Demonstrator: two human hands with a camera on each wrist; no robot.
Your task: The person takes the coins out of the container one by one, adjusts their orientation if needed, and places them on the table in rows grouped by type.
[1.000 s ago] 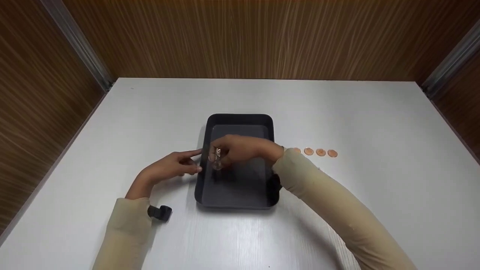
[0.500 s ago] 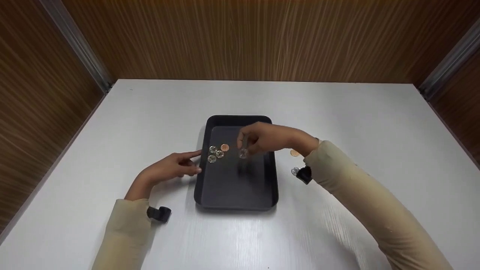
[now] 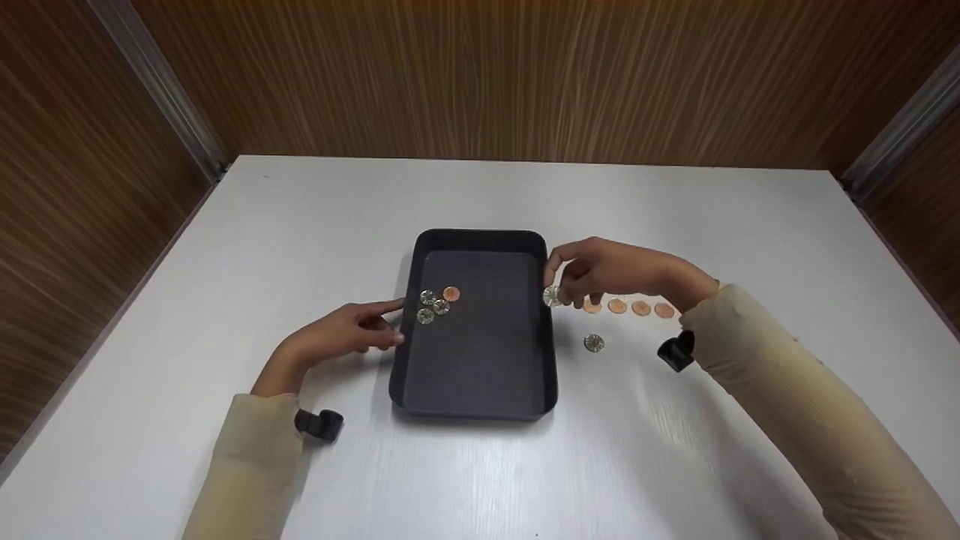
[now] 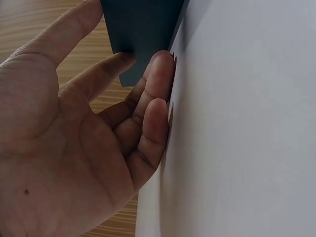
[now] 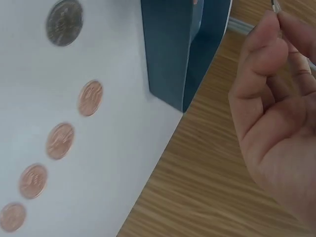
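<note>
While the right hand [image 3: 611,270] hangs just past the tray [image 3: 475,409], its fingertips pinch a silver coin [image 3: 552,296]; the left hand [image 3: 341,334] rests open, fingers touching the tray's wall. At the left wrist, straight fingers [image 4: 155,89] meet that wall. At the right wrist, the coin [image 5: 275,5] shows edge-on between thumb and forefinger.

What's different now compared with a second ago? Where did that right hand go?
The right hand has swung rightward from over the tray's left side to beyond its right edge, still pinching a silver coin in its grip. That uncovered the four coins in the tray. The left hand stayed at the black tray's left rim; the copper coins and the loose silver coin lie as before.
</note>
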